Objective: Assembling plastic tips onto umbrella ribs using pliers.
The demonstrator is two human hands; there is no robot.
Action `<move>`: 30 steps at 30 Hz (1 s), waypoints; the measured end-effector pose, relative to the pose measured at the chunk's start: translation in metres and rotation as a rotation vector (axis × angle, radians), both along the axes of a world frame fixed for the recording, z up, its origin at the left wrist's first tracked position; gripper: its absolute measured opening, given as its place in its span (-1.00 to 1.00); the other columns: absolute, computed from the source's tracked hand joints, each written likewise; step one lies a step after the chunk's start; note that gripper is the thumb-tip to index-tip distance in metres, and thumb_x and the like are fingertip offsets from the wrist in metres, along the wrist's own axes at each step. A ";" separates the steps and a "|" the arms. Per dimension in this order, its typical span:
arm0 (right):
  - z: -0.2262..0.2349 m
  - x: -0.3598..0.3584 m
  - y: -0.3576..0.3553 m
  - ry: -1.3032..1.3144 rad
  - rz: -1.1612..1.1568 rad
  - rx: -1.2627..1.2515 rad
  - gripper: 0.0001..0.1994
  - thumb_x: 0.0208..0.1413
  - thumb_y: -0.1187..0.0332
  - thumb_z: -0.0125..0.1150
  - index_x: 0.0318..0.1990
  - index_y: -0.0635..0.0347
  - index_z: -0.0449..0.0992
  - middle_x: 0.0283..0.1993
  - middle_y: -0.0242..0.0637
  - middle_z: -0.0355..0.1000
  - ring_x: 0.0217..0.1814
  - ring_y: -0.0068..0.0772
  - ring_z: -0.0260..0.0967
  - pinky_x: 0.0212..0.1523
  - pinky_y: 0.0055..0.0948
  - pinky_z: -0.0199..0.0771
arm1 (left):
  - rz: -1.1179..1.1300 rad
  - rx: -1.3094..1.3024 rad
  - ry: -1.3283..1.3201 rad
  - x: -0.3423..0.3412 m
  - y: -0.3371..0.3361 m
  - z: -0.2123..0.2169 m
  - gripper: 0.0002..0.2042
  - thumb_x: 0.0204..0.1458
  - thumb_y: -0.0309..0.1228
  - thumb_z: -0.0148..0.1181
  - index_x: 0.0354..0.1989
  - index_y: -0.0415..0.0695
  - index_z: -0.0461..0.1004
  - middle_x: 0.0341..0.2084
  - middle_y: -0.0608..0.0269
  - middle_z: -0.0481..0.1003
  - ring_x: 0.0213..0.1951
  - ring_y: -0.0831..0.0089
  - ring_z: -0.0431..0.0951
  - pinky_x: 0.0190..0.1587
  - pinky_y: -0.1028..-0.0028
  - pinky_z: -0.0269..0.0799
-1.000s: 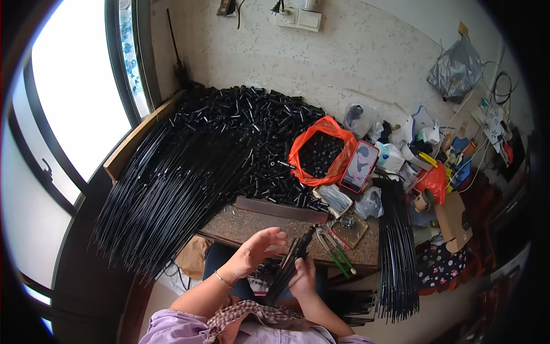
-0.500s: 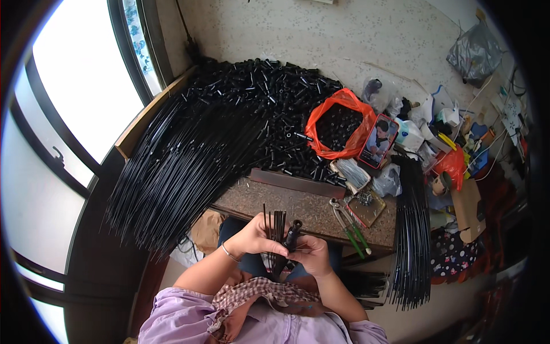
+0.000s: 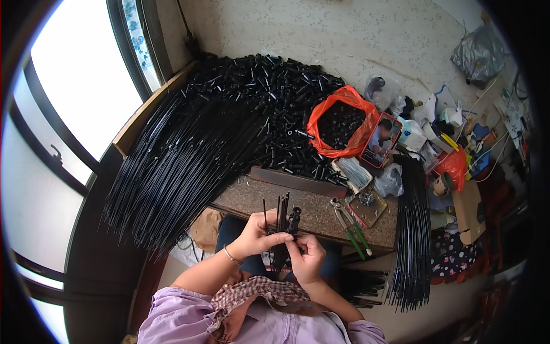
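Observation:
In front of my lap, my left hand is closed around several thin black rods that stand roughly upright. A short, thick black tubular part with a ringed upper end rises beside the rods, under my left thumb. My right hand is closed in a pinch with its fingertips at the lower part of this tube. Whatever may be between the right fingertips is too small to make out. The lower ends of the rods run down below my hands.
A large pile of black tubes and long black rods covers the table's left and back. Right of it are an orange-red bag of small black parts, a phone, green-handled pliers, a tray of pins and another rod bundle.
My right hand has moved slightly left and down, its fingers more curled at the tube. The tube now stands more upright, and the rods in my left hand have shifted a little.

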State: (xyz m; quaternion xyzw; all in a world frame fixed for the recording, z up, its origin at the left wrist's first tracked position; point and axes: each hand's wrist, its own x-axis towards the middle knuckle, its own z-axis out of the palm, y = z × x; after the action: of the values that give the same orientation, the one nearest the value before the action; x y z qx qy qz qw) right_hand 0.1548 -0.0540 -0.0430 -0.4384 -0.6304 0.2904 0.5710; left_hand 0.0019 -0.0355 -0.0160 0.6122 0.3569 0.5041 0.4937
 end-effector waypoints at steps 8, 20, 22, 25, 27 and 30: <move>-0.010 0.026 0.032 0.577 0.802 -0.572 -0.82 -0.25 0.66 0.31 -0.50 0.25 0.42 -0.47 -0.39 0.43 -0.40 -0.61 0.38 -0.37 -0.65 0.38 | -0.254 0.016 -0.120 -0.012 0.004 -0.006 -0.74 -0.24 -0.40 0.36 -0.42 -0.31 0.49 -0.45 0.21 0.44 -0.35 0.44 0.41 -0.23 0.49 0.29; 0.008 0.004 0.018 0.403 0.362 -0.420 -0.73 -0.19 0.54 0.34 -0.35 0.25 0.34 -0.43 -0.41 0.39 -0.40 -0.65 0.33 -0.37 -0.64 0.36 | -0.009 0.346 0.374 0.007 -0.002 -0.006 -0.39 -0.23 -0.38 0.32 0.00 -0.25 0.14 -0.35 0.09 0.39 -0.25 0.16 0.44 -0.18 0.39 0.35; 0.005 0.005 0.014 0.240 0.276 -0.284 -0.77 -0.18 0.52 0.33 -0.36 0.26 0.38 -0.41 -0.39 0.38 -0.40 -0.65 0.31 -0.38 -0.64 0.34 | 0.044 0.074 0.375 0.007 -0.006 -0.009 -0.47 -0.22 -0.45 0.27 -0.05 -0.25 0.16 -0.37 0.08 0.38 -0.28 0.13 0.43 -0.21 0.38 0.35; 0.002 0.006 0.013 0.088 0.185 -0.019 -0.81 -0.18 0.52 0.33 -0.40 0.26 0.43 -0.42 -0.38 0.35 -0.42 -0.64 0.28 -0.41 -0.65 0.30 | 0.013 0.153 0.262 0.010 -0.001 -0.014 -0.63 -0.19 -0.53 0.19 -0.16 -0.24 0.25 -0.43 0.14 0.38 -0.38 0.24 0.44 -0.26 0.43 0.35; -0.001 0.001 0.010 0.165 0.178 -0.074 -0.78 -0.20 0.52 0.35 -0.39 0.25 0.41 -0.39 -0.39 0.33 -0.41 -0.64 0.26 -0.39 -0.66 0.29 | -0.008 0.194 0.222 0.013 -0.001 -0.016 -0.67 -0.19 -0.56 0.17 -0.19 -0.24 0.28 -0.45 0.17 0.38 -0.40 0.32 0.44 -0.28 0.45 0.35; -0.005 -0.003 0.015 0.431 0.227 -0.282 -0.70 -0.23 0.52 0.37 -0.34 0.22 0.35 -0.36 -0.41 0.31 -0.39 -0.65 0.24 -0.36 -0.67 0.29 | 0.026 -0.074 0.050 0.018 -0.003 -0.017 -0.83 -0.15 -0.66 0.07 -0.34 -0.23 0.34 -0.37 0.24 0.41 -0.33 0.47 0.39 -0.19 0.44 0.33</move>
State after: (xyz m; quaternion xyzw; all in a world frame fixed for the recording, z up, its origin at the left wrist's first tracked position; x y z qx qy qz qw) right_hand 0.1518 -0.0390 -0.0476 -0.3683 -0.4927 0.5239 0.5892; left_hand 0.0200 -0.0387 -0.0326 0.6012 0.3956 0.4812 0.5004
